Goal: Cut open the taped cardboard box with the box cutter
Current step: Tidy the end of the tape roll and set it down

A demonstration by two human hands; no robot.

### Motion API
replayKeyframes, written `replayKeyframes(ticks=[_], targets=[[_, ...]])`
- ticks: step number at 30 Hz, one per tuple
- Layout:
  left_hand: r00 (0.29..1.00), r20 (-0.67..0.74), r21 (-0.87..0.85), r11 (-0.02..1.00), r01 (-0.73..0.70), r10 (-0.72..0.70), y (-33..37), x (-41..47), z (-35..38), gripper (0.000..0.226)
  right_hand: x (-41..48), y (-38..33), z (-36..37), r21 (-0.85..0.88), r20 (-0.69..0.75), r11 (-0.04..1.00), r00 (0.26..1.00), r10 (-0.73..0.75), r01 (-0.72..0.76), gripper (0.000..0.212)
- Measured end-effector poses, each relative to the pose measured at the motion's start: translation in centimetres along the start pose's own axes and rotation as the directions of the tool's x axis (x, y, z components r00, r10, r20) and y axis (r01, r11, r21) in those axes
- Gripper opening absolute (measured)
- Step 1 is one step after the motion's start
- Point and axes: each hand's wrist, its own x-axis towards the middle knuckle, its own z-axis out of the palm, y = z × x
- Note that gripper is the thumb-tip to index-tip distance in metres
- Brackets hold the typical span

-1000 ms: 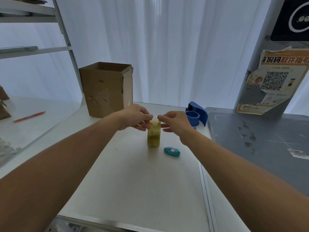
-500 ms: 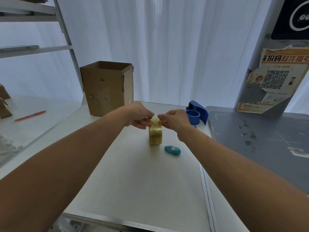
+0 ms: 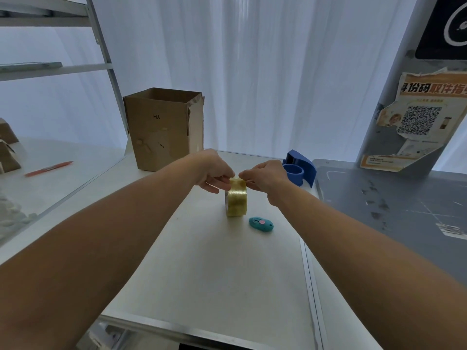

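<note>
- tape roll (image 3: 236,198): yellowish, see-through; stands on edge on white worktop (image 3: 202,274); both hands meet at its top
- L hand (image 3: 217,173): fingers curled, pinching top of the tape roll from its left side; holds nothing else
- R hand (image 3: 265,175): thumb + fingertips closed on top edge of the tape roll from its right side; loose tape end or just the rim, can't tell
- box cutter (image 3: 260,223): teal w/ pink slider; lies flat on worktop just beside the tape roll, nearer the person + to the right; not touching it; no hand on it
- cardboard box (image 3: 161,132): upright, behind + left of the tape roll, well apart; top open; small dark lettering on front face
- tape dispenser (image 3: 300,170): blue; behind + right of the tape roll, just past R hand
- grey mat (image 3: 391,210): scuffed; right of the tape roll, beyond worktop's edge
- pen (image 3: 49,168): orange-red; far left of the tape roll, on a separate surface
- poster (image 3: 417,122): torn, w/ QR code; above + right of the tape roll
</note>
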Motion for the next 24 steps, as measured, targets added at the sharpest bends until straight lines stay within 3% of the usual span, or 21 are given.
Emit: replayKeyframes(ticks=[12,18,24], targets=[[0.992,0.080,0.122,0.989,0.086,-0.096,0.8,-0.1,0.2,0.015,0.1,-0.6,0.2,0.003,0.001,0.998,0.998,0.064,-0.064,0.019],[0.990,0.106,0.033,0.995,0.092,-0.095,1.1,-0.1,0.3,0.029,0.1,-0.4,0.2,0.091,0.001,0.991,0.995,0.100,-0.100,0.018],[0.993,0.104,-0.026,0.998,0.054,-0.052,0.7,0.3,0.6,0.027,0.2,-0.3,0.3,0.099,-0.021,0.988,0.992,0.124,-0.121,0.020]])
